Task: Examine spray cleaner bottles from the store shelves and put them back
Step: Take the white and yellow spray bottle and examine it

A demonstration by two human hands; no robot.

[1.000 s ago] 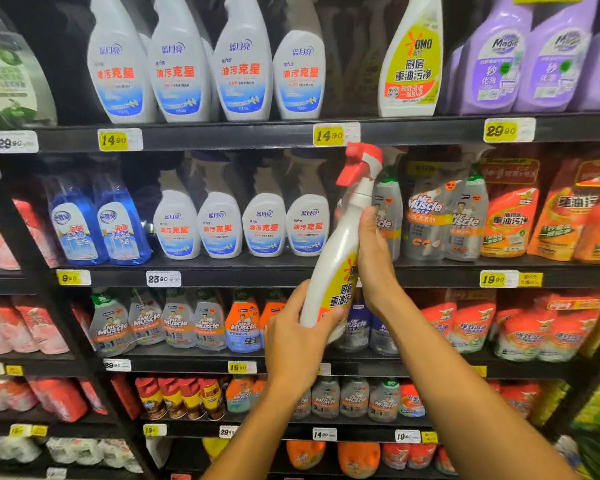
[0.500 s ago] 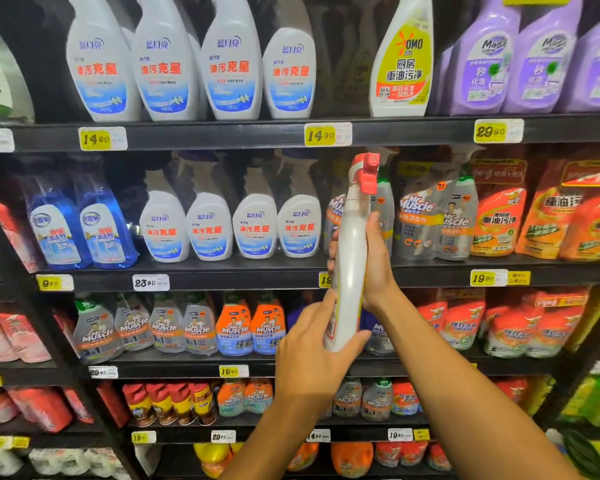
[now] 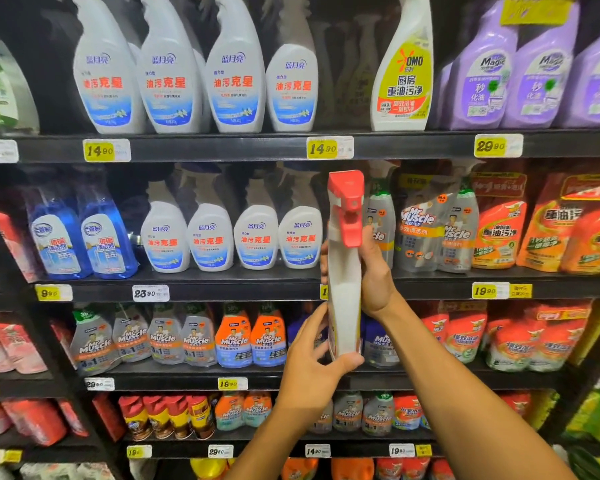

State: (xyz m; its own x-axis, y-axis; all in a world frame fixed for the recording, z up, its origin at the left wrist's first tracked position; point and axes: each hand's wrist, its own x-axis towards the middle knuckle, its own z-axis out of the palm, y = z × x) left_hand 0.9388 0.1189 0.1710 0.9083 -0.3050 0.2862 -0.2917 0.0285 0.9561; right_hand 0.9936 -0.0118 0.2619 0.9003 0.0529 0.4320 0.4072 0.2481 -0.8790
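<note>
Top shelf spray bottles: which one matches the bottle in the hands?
The lone yellow-labelled OMO bottle, standing between the white-and-blue bottles and the purple Magic bottles.

My right hand [image 3: 371, 271] raised, fingers wrapped round the neck of the spray bottle [image 3: 343, 289], my left hand [image 3: 312, 362] lower, cupping its base, both forearms reaching up.

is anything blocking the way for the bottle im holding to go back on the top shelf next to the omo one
Nothing visible does. The held bottle, in both hands, is in open air in front of the shelves, and the dark gap left of the OMO bottle looks free at the front.
</note>
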